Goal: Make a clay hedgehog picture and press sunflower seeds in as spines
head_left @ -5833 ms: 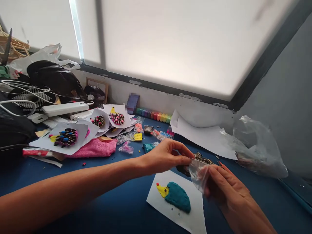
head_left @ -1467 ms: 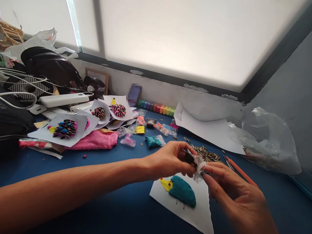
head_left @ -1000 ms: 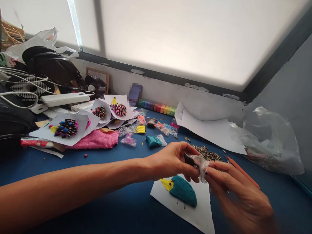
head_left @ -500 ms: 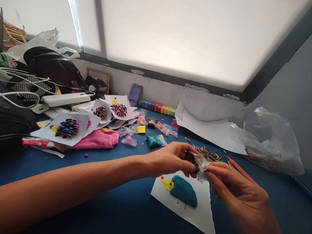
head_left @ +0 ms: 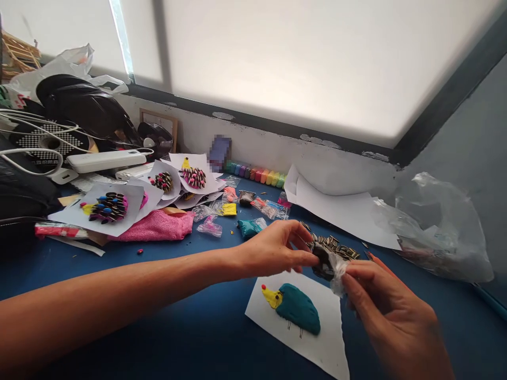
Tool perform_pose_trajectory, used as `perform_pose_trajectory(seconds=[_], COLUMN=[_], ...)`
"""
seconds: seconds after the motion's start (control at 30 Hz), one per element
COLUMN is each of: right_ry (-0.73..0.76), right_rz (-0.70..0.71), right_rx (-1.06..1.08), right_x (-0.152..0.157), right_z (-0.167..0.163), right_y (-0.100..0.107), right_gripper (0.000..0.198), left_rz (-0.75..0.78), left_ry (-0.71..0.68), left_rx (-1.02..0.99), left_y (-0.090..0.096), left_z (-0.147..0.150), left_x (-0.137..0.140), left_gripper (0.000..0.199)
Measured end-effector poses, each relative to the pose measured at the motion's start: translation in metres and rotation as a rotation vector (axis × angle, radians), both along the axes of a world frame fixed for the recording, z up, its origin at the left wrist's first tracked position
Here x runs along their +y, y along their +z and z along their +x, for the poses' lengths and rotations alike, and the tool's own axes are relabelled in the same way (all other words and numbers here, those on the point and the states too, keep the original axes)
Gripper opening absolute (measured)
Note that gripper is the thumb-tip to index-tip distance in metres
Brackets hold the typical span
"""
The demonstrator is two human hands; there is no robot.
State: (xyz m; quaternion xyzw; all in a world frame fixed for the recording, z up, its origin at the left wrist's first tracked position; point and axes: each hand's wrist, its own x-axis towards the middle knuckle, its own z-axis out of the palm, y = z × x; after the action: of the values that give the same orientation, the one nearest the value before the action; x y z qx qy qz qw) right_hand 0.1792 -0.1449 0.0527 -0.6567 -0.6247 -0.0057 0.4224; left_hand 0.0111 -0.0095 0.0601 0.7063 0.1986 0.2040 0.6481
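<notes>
One crumpled, clear-plastic packet of dark material sits between left hand, half-curled at one end, grip unclear, and right hand, pinching the other; gentle tension should prevent tearing.

A blue tabletop is carrying a white paper sheet. Striped sunflower seeds are lying heaped beyond it. A teal clay packet, a yellow clay packet and a pink towel are resting farther left.
</notes>
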Motion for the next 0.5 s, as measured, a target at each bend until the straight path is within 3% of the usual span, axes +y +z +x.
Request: perform_pose_trajectory(seconds=[0.07, 0.13, 0.27, 0.5], right_ry=[-0.024, -0.029, -0.006, -0.008], right_rz=[0.024, 0.031, 0.069, 0.064], right_rx=[-0.028, -0.056, -0.083, -0.141], right_x=[0.0, 0.0, -0.002, -0.002], right_z=[0.001, 0.0, -0.006, -0.007], right_y=[0.0, -0.002, -0.006, -0.004], right_gripper=[0.019, 0.017, 0.011, 0.013], left_rz=[0.142, 0.184, 0.117, -0.084], left_ry=[0.092, 0.03, -0.056, -0.011], left_rx=[-0.015, -0.003, -0.009, -0.004], left_y=[0.001, 0.002, 0.0, -0.001], left_z=[-0.002, -0.002, -0.001, 0.002], left_x=[-0.004, -0.01, -0.017, -0.02], left_gripper=[0.02, 0.021, 0.017, 0.016])
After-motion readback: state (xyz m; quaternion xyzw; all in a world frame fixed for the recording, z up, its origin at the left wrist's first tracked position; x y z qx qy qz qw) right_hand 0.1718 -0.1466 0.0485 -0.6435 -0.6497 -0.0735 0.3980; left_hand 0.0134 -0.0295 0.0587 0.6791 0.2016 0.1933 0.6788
